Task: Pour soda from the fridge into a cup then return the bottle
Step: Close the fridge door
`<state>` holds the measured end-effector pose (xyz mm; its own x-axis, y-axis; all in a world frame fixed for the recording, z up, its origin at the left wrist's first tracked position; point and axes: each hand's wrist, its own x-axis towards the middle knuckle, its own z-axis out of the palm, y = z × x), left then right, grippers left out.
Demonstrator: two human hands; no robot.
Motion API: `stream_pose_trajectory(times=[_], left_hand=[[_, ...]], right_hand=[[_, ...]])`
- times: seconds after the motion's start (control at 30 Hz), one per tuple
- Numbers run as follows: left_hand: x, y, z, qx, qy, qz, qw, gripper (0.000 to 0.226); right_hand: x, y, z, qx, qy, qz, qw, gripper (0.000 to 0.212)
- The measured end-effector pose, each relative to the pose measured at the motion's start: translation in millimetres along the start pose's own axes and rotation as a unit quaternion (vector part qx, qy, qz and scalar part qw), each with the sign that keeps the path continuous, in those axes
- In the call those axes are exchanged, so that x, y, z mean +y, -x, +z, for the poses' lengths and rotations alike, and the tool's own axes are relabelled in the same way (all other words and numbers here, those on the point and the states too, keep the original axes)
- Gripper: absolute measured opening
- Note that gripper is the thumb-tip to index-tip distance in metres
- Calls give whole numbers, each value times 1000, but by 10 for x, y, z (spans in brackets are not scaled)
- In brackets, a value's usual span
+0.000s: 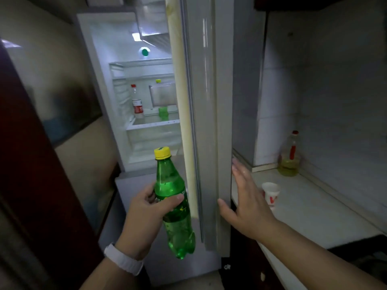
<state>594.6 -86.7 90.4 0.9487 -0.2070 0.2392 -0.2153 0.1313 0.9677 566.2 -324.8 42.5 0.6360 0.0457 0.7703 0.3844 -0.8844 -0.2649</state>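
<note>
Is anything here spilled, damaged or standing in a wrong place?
Nothing stands out. The green soda bottle is capped in the left hand, the paper cup stands upright on the counter, and no spill shows.

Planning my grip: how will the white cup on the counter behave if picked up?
The cup looks like thin paper, probably light and easily crushed. Its base seems narrower, so a nudge may tip it.
</note>
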Motion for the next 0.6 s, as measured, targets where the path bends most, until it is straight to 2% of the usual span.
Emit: stream_pose_trajectory(times=[0.13, 0.33, 0.43, 0.6], left_hand=[[-39, -81, -454, 57, -4, -3, 998, 49], [-97, -197, -1077, 100, -2, -15, 995, 40], [-111, -257, -1322, 107, -15, -11, 994, 41], [-162, -422, -1702, 115, -27, -7, 993, 41]], right_hand=[[-191, -178, 434, 14, -10, -45, 999, 87], [-485, -505, 1093, 59, 3, -125, 990, 75], [-629, -661, 1411, 59, 2, -119, 991, 79], [-865, -898, 1901, 77, -7, -102, 992, 73]])
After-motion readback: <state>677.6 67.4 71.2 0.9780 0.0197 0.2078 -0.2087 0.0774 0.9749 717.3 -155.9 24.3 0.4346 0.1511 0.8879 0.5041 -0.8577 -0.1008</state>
